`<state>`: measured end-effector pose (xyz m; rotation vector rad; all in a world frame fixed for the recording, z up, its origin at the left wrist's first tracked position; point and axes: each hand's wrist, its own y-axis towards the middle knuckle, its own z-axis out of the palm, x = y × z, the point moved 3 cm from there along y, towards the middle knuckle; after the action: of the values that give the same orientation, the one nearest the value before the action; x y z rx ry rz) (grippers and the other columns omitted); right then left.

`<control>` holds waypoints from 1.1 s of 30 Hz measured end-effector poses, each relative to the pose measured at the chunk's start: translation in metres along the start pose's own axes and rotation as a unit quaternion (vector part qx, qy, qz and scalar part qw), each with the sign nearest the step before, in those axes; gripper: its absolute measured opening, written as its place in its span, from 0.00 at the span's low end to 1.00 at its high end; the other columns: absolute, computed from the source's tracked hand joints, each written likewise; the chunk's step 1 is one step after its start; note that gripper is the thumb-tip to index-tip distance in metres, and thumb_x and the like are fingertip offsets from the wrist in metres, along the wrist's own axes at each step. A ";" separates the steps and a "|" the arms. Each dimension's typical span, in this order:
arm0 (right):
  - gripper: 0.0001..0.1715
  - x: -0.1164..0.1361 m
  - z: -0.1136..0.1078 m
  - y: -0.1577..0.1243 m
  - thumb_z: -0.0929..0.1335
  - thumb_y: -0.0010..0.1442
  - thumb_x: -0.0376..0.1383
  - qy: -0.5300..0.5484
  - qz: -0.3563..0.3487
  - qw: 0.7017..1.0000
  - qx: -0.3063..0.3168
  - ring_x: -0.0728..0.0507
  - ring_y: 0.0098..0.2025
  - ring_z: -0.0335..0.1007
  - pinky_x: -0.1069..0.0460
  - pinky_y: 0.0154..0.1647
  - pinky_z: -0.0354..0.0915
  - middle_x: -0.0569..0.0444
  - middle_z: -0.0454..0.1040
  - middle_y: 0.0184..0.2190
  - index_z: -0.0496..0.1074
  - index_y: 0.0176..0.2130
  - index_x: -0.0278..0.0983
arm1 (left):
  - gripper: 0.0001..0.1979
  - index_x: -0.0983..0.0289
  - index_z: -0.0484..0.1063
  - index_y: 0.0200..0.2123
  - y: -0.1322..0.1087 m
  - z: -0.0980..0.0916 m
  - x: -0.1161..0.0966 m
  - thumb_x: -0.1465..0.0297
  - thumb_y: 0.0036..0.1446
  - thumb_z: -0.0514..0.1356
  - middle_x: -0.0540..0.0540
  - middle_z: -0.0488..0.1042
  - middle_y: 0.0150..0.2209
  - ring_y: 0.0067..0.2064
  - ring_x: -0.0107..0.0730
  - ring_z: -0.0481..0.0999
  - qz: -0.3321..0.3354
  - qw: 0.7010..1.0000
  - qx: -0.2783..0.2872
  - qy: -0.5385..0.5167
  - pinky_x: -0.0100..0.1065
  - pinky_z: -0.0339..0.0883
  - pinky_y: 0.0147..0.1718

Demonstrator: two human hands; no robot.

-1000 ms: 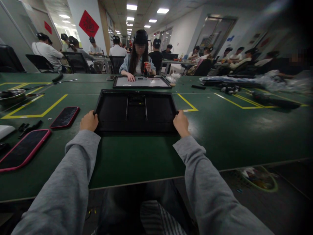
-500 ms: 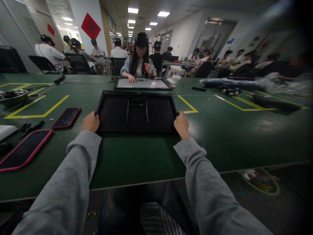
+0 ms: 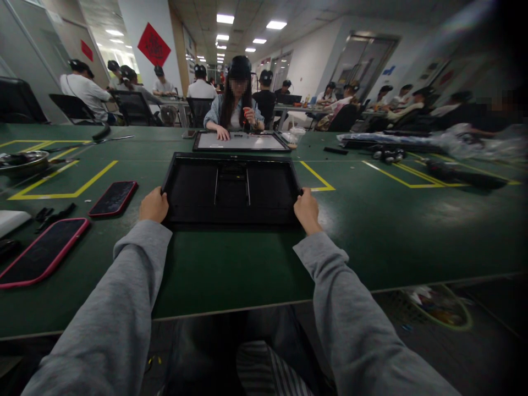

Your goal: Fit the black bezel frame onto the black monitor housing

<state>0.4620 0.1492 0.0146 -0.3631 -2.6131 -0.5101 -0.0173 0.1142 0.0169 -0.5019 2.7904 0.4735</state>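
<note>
A black monitor back cover (image 3: 231, 190) lies flat and hollow side up on the green table (image 3: 391, 220) straight ahead of me. My left hand (image 3: 153, 204) is closed on its near left corner. My right hand (image 3: 306, 208) is closed on its near right corner. Both arms are in grey sleeves, stretched forward. The fingertips are hidden under the cover's edges.
Two red-cased phones (image 3: 112, 198) (image 3: 39, 252) lie left of the cover, with small black parts (image 3: 51, 214) and a metal bowl (image 3: 20, 160) beyond. Opposite, a person works on a framed panel (image 3: 240, 141). Yellow tape lines (image 3: 61, 187) mark the table. Other people sit behind.
The view has shifted slightly; my hands and the cover have stayed in the same grip and place.
</note>
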 end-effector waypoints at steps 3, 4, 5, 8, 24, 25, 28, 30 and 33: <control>0.27 -0.001 0.001 0.001 0.57 0.67 0.30 -0.001 0.002 1.000 0.002 0.34 0.52 0.74 0.43 0.52 0.64 0.33 0.76 0.51 0.63 0.62 0.28 | 0.26 0.67 0.66 0.62 0.000 0.000 0.000 0.63 0.67 0.46 0.70 0.73 0.58 0.58 0.56 0.74 -0.007 1.000 0.003 -0.002 0.50 0.66 0.55; 0.27 -0.001 0.001 0.001 0.57 0.67 0.30 -0.002 0.003 1.000 0.003 0.34 0.53 0.74 0.43 0.52 0.64 0.33 0.76 0.51 0.63 0.62 0.28 | 0.26 0.68 0.66 0.62 0.000 0.000 0.000 0.63 0.67 0.46 0.71 0.73 0.58 0.58 0.56 0.74 -0.007 1.000 0.002 -0.002 0.50 0.66 0.54; 0.27 -0.001 0.002 0.001 0.57 0.67 0.30 -0.004 0.003 1.000 0.005 0.34 0.53 0.74 0.43 0.52 0.65 0.33 0.76 0.52 0.63 0.62 0.28 | 0.26 0.68 0.66 0.62 0.000 0.000 0.000 0.64 0.66 0.46 0.71 0.73 0.58 0.58 0.56 0.74 -0.004 1.000 0.000 -0.002 0.50 0.66 0.54; 0.27 -0.002 0.003 0.002 0.57 0.67 0.30 -0.009 0.003 1.000 0.006 0.33 0.53 0.74 0.43 0.52 0.65 0.32 0.76 0.51 0.62 0.63 0.28 | 0.26 0.68 0.66 0.62 0.001 0.001 0.000 0.64 0.66 0.46 0.71 0.73 0.59 0.59 0.55 0.73 0.000 1.000 -0.003 -0.001 0.50 0.65 0.55; 0.27 -0.001 0.003 0.002 0.58 0.67 0.31 -0.006 0.002 1.000 0.010 0.32 0.54 0.74 0.42 0.53 0.65 0.32 0.75 0.54 0.62 0.63 0.27 | 0.27 0.67 0.66 0.63 0.001 0.001 0.002 0.63 0.66 0.46 0.70 0.72 0.59 0.58 0.55 0.73 -0.006 1.000 0.002 0.006 0.50 0.66 0.55; 0.27 -0.001 0.004 0.002 0.58 0.67 0.31 -0.006 0.002 1.000 0.012 0.32 0.55 0.74 0.42 0.53 0.65 0.32 0.75 0.54 0.62 0.63 0.27 | 0.27 0.68 0.65 0.63 0.002 0.001 0.002 0.62 0.66 0.46 0.70 0.72 0.59 0.58 0.56 0.73 -0.005 1.000 0.003 0.007 0.51 0.66 0.55; 0.27 -0.001 0.004 0.001 0.59 0.67 0.32 -0.007 0.004 1.000 0.013 0.32 0.55 0.74 0.42 0.54 0.65 0.32 0.75 0.55 0.62 0.63 0.28 | 0.27 0.68 0.65 0.63 0.001 0.000 0.002 0.62 0.66 0.46 0.71 0.73 0.59 0.58 0.56 0.73 -0.006 1.000 0.006 0.011 0.51 0.66 0.54; 0.26 0.000 0.004 0.001 0.59 0.68 0.32 -0.008 0.005 1.000 0.013 0.32 0.55 0.74 0.42 0.54 0.65 0.32 0.75 0.55 0.62 0.63 0.28 | 0.27 0.67 0.66 0.62 0.001 0.000 0.001 0.63 0.65 0.47 0.70 0.73 0.58 0.58 0.56 0.74 -0.005 1.000 0.011 0.013 0.50 0.66 0.54; 0.26 0.000 0.004 0.001 0.59 0.68 0.32 -0.011 0.004 1.000 0.015 0.32 0.56 0.73 0.42 0.54 0.65 0.32 0.74 0.55 0.61 0.63 0.28 | 0.26 0.67 0.65 0.63 0.001 0.000 0.002 0.63 0.65 0.47 0.70 0.73 0.59 0.58 0.55 0.73 0.002 1.000 0.012 0.014 0.50 0.66 0.55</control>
<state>0.4606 0.1516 0.0119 -0.3724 -2.6366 -0.4658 -0.0192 0.1143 0.0171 -0.5011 2.8213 0.4358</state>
